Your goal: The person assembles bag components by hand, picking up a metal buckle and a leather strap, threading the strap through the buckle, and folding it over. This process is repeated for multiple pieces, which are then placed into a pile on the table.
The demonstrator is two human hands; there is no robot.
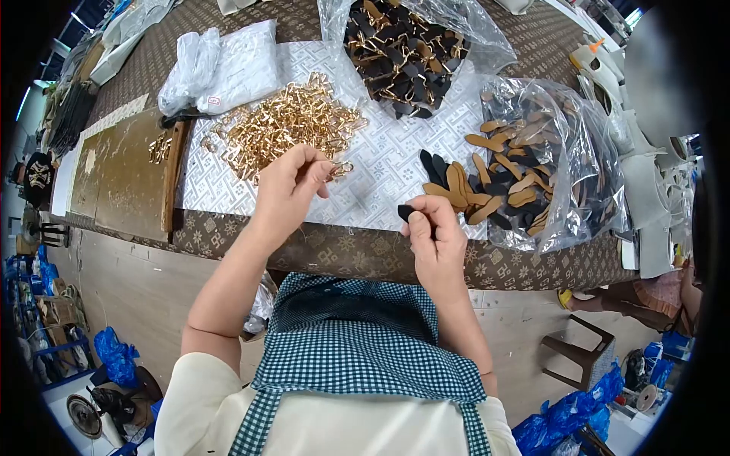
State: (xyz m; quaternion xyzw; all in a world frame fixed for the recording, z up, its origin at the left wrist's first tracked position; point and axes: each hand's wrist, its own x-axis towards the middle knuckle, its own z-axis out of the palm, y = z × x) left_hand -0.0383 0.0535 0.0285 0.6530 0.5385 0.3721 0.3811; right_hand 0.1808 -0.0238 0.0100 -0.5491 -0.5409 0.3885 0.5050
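My left hand (291, 185) is closed at the near edge of a pile of shiny gold metal clasps (285, 121). A single gold clasp (343, 169) shows at its fingertips and seems to be pinched there. To the right, my right hand (436, 234) holds a small black leather tab (406, 213) between thumb and fingers, its rounded end sticking out to the left. Just beyond that hand lie loose brown leather tabs (458, 181) and black leather tabs (432, 163), spilling from the mouth of a clear plastic bag (582, 159).
Behind, another clear bag (487, 38) holds black and brown tabs with gold hardware attached. White plastic packets (242, 72) lie at back left, beside a wooden-edged board (122, 171). A patterned cloth (342, 254) covers the table. A stool (582, 346) stands at right, near a person's leg (631, 300).
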